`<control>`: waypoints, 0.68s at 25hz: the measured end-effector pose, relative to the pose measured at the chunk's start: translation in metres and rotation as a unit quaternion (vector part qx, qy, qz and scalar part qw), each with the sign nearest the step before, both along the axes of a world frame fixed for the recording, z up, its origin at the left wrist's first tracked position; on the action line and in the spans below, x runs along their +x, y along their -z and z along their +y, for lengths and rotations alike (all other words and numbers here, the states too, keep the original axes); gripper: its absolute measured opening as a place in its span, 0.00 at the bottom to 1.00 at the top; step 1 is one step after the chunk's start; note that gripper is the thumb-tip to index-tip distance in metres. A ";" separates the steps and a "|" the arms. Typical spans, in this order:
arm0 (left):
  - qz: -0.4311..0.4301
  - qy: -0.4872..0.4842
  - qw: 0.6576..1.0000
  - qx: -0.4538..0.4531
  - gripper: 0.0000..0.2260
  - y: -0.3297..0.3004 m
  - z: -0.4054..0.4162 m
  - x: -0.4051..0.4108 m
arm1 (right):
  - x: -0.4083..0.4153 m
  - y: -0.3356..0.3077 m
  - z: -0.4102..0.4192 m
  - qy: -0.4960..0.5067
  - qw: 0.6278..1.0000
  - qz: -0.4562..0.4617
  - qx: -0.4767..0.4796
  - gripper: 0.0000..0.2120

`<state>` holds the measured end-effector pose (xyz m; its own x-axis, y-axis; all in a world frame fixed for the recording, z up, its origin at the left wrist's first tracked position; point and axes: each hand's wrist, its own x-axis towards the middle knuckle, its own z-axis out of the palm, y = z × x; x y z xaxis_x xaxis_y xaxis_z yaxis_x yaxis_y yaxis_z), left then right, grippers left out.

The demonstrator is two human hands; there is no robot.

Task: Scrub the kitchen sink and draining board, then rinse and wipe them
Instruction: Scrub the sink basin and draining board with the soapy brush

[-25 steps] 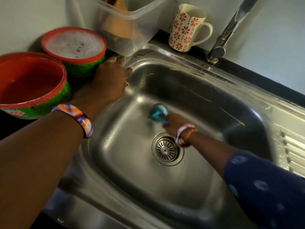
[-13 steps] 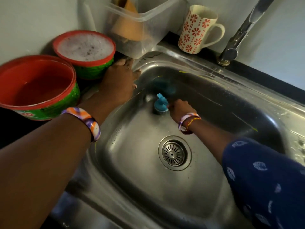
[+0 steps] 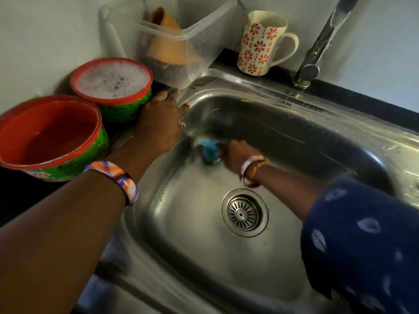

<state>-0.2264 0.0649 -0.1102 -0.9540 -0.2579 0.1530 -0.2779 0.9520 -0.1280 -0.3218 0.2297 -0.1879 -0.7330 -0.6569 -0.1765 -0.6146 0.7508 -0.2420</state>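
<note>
No text can be read; the red-and-white mark on the near red-rimmed green tub (image 3: 68, 168) is cut off and illegible

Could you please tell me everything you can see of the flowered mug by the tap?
The mug is cream, glazed like ceramic, with red flowers and dashes in vertical bands. It stands upright on the dark ledge behind the sink, its loop handle turned toward the tap. It sits between the clear plastic tub and the tap, with nothing gripping it. Its inside looks pale; contents cannot be told.

Pale, perhaps grey-white wall (image 3: 56, 37) behind a black countertop (image 3: 362, 98), dim light.
</note>
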 end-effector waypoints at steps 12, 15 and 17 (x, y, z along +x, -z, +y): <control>-0.006 0.002 1.000 -0.012 0.22 0.003 0.001 0.001 | -0.020 -0.041 0.030 0.040 0.987 0.049 0.146 0.18; -0.006 0.010 1.000 0.011 0.21 0.000 -0.001 0.002 | -0.015 -0.057 0.098 0.099 0.958 0.050 0.264 0.18; -0.013 0.014 1.000 -0.001 0.21 0.001 0.002 0.002 | -0.008 -0.065 0.113 0.131 0.944 0.055 0.298 0.17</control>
<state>-0.2240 0.0669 -0.1111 -0.9645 -0.2313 0.1276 -0.2480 0.9591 -0.1365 -0.3302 0.3423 -0.1234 -0.8919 -0.2588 -0.3709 -0.3856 0.8636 0.3248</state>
